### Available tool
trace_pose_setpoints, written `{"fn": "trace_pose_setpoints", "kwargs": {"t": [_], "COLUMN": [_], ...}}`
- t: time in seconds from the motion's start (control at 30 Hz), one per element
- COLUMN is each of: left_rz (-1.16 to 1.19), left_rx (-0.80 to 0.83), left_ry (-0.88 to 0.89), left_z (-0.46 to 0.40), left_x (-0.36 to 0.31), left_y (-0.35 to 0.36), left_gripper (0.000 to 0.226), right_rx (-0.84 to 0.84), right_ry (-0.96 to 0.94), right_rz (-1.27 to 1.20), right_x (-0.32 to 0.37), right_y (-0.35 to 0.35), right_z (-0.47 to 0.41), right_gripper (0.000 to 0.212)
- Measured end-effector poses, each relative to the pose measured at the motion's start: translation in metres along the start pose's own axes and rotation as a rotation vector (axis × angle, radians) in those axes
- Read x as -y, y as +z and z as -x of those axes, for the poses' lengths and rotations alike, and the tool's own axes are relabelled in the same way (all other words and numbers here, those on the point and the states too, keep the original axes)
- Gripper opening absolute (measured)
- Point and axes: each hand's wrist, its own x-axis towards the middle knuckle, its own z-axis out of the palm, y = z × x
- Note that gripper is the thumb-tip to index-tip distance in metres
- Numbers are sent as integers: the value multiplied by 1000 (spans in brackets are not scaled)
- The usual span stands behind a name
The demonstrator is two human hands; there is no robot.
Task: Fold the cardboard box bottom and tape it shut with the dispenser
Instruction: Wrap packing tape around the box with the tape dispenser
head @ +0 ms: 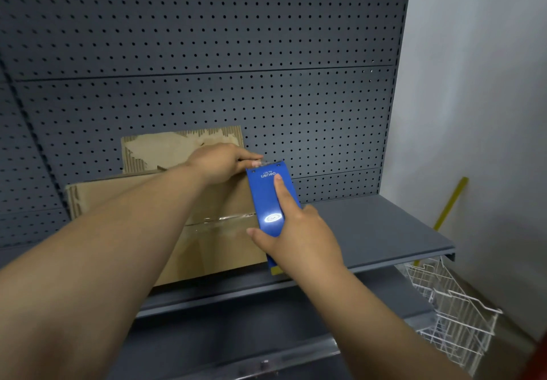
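Right hand [299,240] grips blue plastic tape dispenser [268,199]; left hand [220,162] pinches tape end, steadying brown cardboard box [207,249] seam.

Matt brown corrugated cardboard box [213,249], facing paper torn off in patches, ribbed fluting bared. Glossy clear tape [225,220] along the seam. Shiny smooth blue dispenser [268,199]. Matt grey perforated metal panel [207,54]; white wire basket [453,311] near right.

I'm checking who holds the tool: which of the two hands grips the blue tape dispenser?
The right hand grips the blue tape dispenser, forefinger along its top; the left hand only pinches at its far end.
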Motion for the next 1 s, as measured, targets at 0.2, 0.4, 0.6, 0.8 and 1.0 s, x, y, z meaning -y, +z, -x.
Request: {"fn": "trace_pose_setpoints", "kwargs": {"t": [0.2,0.4,0.6,0.8,1.0], "left_rz": [31,151,118,101,109], "left_rx": [-1,38,86,120,126], "left_ry": [1,10,11,12,-6], "left_z": [-28,-48,-57,-60,-57], "left_x": [14,30,31,35,35], "left_y": [-5,-8,-11,-13,-13], "left_gripper": [38,33,40,54,63], "right_rx": [1,-10,-17,-17,6], "right_ry": [6,20,37,52,49], "right_rz": [8,48,10,14,21], "right_x": [10,24,29,27,23], "right_y": [-10,-17,-13,-14,-14], "right_z": [-29,-49,-53,-47,-30], "right_gripper": [84,83,82,82,84]}}
